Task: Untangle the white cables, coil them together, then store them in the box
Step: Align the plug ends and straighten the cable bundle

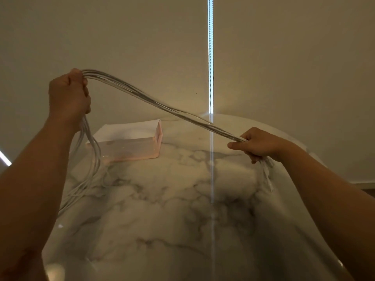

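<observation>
Several white cables (154, 102) run side by side as one bundle, stretched in the air between my two hands. My left hand (69, 94) is raised high at the left and is closed on the bundle; from it the cables hang down in long loops to the table's left side. My right hand (259, 144) is lower at the right, gripping the other end, with short cable ends and plugs dangling below it. The pale pink open box (129, 149) lies on the table behind and below the bundle, apart from both hands.
A round marble table (182, 209) fills the lower view, its rim curving at the far right and near left. A closed blind with a bead chain (211, 57) hangs behind it, letting in a bright strip of light.
</observation>
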{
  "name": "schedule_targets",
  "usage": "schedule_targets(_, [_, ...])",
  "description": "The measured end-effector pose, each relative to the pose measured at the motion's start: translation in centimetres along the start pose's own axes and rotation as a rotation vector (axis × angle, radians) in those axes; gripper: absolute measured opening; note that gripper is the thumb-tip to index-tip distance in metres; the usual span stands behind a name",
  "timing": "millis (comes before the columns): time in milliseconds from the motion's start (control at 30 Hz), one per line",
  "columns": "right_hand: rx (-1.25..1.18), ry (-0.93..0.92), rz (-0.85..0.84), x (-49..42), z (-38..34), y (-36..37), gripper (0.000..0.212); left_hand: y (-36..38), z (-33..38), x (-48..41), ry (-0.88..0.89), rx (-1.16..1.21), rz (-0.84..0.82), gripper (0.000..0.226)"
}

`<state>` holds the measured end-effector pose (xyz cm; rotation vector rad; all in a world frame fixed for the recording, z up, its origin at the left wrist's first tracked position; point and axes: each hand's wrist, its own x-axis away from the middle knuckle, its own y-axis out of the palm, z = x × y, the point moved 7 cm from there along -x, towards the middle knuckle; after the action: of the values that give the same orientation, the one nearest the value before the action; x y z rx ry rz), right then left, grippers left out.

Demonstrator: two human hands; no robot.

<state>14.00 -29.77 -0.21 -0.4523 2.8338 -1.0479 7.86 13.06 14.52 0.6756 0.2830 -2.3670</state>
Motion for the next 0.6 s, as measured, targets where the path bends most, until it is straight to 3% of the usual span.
schedule_targets(100, [-0.079,0.053,-0.052,0.1,1.5,0.2,0.051,-0.4,0.0,-0.2,-0.010,0.027,0.022,0.042])
schedule_targets(233, [-0.189,-0.040,-0.066,0.3,1.3,0.7,0.044,-0.7,-0.4,-0.3,-0.046,0.053,0.047,0.043])
schedule_targets(433, [-0.158,-0.058,-0.027,0.2,1.1,0.2,0.046,-0.9,-0.4,-0.5,-0.048,0.041,0.042,0.043])
schedule_targets(500, [-0.032,-0.066,0.049,-0.3,1.0,-0.2,0.048,-0.7,-0.4,-0.4,-0.025,0.015,0.023,0.043])
schedule_targets(600, [0.455,-0.079,0.164,-1.0,1.5,-0.6,0.047,0.1,-0.1,0.1,0.045,-0.089,-0.042,0.042])
